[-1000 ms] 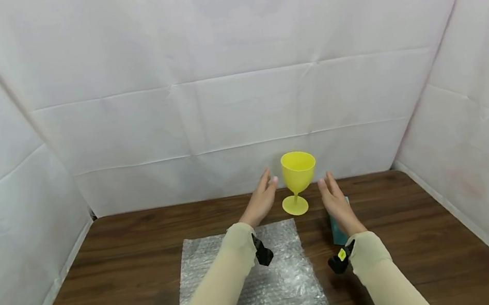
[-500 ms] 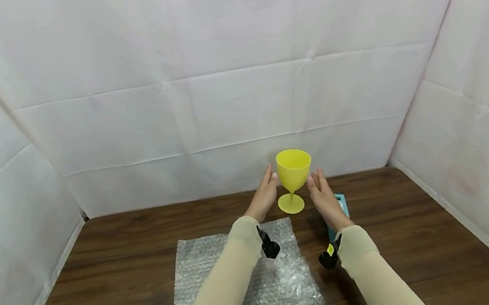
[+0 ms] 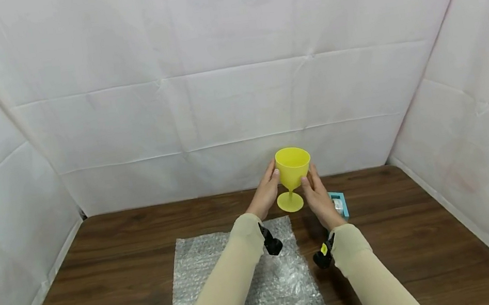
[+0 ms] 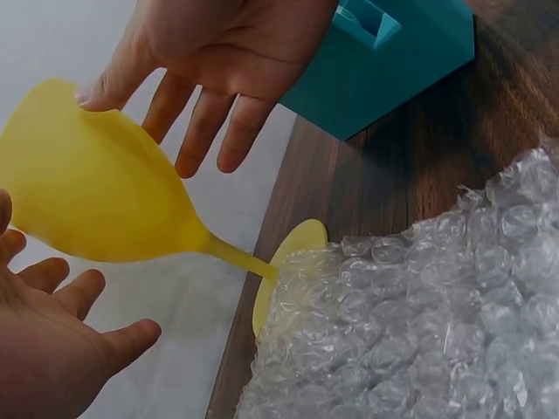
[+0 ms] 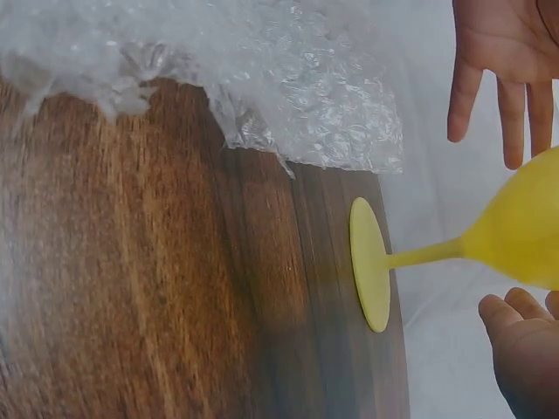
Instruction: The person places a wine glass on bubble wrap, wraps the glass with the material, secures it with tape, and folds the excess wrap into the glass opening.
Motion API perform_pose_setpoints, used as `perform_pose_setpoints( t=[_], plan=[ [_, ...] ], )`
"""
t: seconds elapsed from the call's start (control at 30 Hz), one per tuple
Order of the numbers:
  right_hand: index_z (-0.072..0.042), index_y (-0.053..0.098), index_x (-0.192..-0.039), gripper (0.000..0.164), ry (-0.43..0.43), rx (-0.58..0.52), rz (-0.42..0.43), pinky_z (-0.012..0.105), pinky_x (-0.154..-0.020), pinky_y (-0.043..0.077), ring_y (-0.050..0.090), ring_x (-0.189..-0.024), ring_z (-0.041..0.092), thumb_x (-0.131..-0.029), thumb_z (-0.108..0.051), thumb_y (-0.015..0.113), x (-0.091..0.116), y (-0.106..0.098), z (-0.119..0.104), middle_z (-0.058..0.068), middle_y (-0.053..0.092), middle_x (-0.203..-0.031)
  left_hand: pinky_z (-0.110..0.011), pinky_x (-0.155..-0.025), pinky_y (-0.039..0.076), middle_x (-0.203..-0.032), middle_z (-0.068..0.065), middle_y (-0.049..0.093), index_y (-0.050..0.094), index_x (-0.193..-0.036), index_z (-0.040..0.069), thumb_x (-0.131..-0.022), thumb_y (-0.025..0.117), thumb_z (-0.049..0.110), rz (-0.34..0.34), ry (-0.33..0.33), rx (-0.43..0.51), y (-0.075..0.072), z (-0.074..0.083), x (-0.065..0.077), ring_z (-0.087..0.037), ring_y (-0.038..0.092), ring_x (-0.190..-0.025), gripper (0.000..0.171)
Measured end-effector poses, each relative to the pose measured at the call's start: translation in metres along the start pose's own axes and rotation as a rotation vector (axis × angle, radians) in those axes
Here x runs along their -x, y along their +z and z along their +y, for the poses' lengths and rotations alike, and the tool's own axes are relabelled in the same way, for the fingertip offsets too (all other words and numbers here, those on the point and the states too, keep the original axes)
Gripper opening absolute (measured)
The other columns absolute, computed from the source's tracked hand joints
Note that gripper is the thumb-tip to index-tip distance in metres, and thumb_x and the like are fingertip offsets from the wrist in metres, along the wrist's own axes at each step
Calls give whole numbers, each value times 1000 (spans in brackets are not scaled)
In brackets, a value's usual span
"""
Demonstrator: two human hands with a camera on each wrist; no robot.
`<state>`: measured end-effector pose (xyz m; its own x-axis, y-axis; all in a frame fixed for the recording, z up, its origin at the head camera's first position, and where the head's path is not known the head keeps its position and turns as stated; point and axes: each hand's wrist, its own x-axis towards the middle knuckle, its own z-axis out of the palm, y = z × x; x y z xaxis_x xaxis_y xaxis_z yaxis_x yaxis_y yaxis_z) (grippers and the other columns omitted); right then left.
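A yellow goblet stands upright near the table's back edge. My left hand flanks its bowl from the left, fingertips right at the side. From the right comes my right hand, its thumb against the bowl in the left wrist view. Fingers of both hands are fairly straight, not wrapped round the goblet. Its stem and round foot show between the wrists in the right wrist view, where the left hand appears at the top and the right hand at the bottom.
A sheet of bubble wrap lies in front of the goblet, partly under the left forearm. A teal block-shaped object with a recess stands just right of the right hand. White cloth walls close off the wooden table behind and at the sides.
Both hands have closed in on the goblet's bowl, the right hand moving leftward most. More of the teal object shows. The goblet stays standing in place while the head view shifts slightly.
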<state>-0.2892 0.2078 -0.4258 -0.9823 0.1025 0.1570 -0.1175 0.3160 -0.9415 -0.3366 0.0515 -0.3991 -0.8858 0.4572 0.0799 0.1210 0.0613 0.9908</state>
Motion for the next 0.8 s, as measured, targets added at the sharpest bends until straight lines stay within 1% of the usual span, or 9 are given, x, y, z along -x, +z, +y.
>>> perform_pose_setpoints(
  t=[0.13, 0.3, 0.4, 0.47, 0.67, 0.8],
  plan=[
    [-49, -6, -138, 60, 2, 15, 23, 57, -103, 17, 6, -138, 24, -91, -56, 31, 0, 3, -1, -9, -1, -151, -48, -108, 15, -150, 9, 13, 12, -146, 31, -98, 29, 40, 16, 4, 10, 0, -1, -1, -17, 13, -137, 52],
    [-51, -4, -137, 57, -27, -5, 31, 56, -103, 19, 11, -137, 26, -92, -53, 32, 0, 6, -1, -7, 2, -151, -48, -107, 18, -150, 9, 16, 13, -145, 32, -97, 31, 41, 31, 7, 18, 1, -2, 0, -17, 17, -136, 52],
    [-52, -3, -136, 56, -36, -18, 40, 56, -103, 21, 12, -137, 25, -92, -52, 33, -1, 8, -1, -9, 3, -150, -47, -107, 19, -149, 8, 18, 15, -145, 32, -97, 33, 40, 38, 20, 22, 1, -3, 1, -18, 19, -136, 52],
    [-51, -2, -137, 56, -41, -23, 52, 55, -103, 22, 13, -137, 24, -92, -51, 33, 0, 9, -1, -10, 4, -150, -47, -107, 20, -149, 8, 18, 16, -145, 31, -97, 34, 39, 37, 29, 19, 1, -3, 2, -18, 20, -136, 52],
    [-48, -1, -139, 57, -93, -23, 62, 57, -103, 20, 13, -137, 25, -94, -48, 34, 1, 9, -4, -8, 4, -151, -46, -107, 21, -148, 10, 20, 17, -145, 32, -96, 37, 39, 32, 36, 8, 1, -2, 1, -17, 22, -135, 53],
    [-49, 0, -138, 57, -108, -18, 70, 57, -102, 21, 14, -136, 27, -93, -50, 34, 0, 8, -6, -9, 4, -151, -43, -105, 26, -147, 11, 22, 18, -145, 32, -96, 40, 37, 38, 42, 16, 0, 1, 0, -16, 25, -134, 54]
  ],
)
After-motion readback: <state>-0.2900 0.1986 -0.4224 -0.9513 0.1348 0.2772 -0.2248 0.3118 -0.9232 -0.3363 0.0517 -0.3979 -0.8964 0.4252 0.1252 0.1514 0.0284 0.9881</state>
